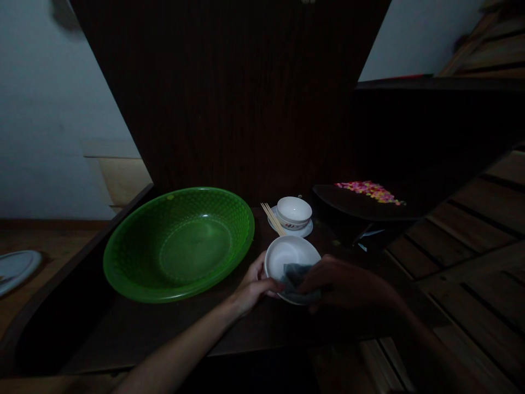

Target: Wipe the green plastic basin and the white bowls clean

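A white bowl [283, 253] is tilted toward me, gripped at its left rim by my left hand [256, 280], with the thumb over the edge. My right hand [334, 278] is closed on a grey-green cloth [297, 276] pressed against the bowl's inside and right edge. Just behind them, stacked white bowls [294, 209] stand on a white plate [305, 230]. Several light wooden chopsticks [273, 218] lean across that plate's left side, their near ends hidden behind the held bowl.
A large green plastic basin [123, 262] takes up the left of the dark wooden surface [246, 339]. A dark panel [229, 98] rises behind. To the right is a curved shelf [340, 198] with colourful small pieces [371, 190]; slatted wood lies beyond.
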{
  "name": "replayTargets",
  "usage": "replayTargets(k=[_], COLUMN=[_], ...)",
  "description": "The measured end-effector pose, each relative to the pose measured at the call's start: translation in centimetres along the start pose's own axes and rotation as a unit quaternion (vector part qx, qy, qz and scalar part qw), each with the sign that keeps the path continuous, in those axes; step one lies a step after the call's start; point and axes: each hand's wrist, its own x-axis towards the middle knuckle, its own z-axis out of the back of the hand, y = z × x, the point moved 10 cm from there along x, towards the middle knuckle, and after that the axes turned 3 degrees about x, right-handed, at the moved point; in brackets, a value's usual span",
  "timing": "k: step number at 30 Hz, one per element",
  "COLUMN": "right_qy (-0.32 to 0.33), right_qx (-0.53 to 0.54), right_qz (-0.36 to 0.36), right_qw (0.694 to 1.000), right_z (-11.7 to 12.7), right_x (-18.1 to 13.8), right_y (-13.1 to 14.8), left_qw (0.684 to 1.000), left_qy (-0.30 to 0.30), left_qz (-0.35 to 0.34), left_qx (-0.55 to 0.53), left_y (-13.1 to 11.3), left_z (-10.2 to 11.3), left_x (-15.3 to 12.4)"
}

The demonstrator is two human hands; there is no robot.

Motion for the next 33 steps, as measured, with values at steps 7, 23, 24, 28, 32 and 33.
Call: replayTargets(k=[7,23,24,28,32,33], right_qy=[-0.244,-0.065,-0.052,-0.031,-0.011,-0.006], right_qx=[-0.013,-0.111,-0.106,-0.083,-0.082,-0.087], right_qz=[0.071,-0.042,-0.052,-0.059,-0.073,-0.077], right_qw=[0.967,0.991,0.992,0.994,0.994,0.993], right_z=[5.3,-2.1,-2.2,-1.9,-1.6,-1.5], right_x=[-0.5,3.5,3.4,2.4,1.5,1.3], right_y=[0.5,1.0,1.0,0.9,0.3,0.1], left_qw=[1.000,0.999,0.999,0.999,0.999,0.999], left_qy=[-0.020,-0.021,-0.025,-0.043,-0.033,-0.027], left_qz=[-0.020,0.027,0.026,-0.013,-0.015,-0.010], left_qx=[-0.004,-0.003,-0.001,0.006,0.025,0.028], left_y=[-0.6,0.1,0.0,-1.0,-1.3,-1.2], left_z=[0.9,0.5,0.7,1.1,0.8,0.7], left_x=[0.5,0.3,0.2,0.3,0.3,0.3])
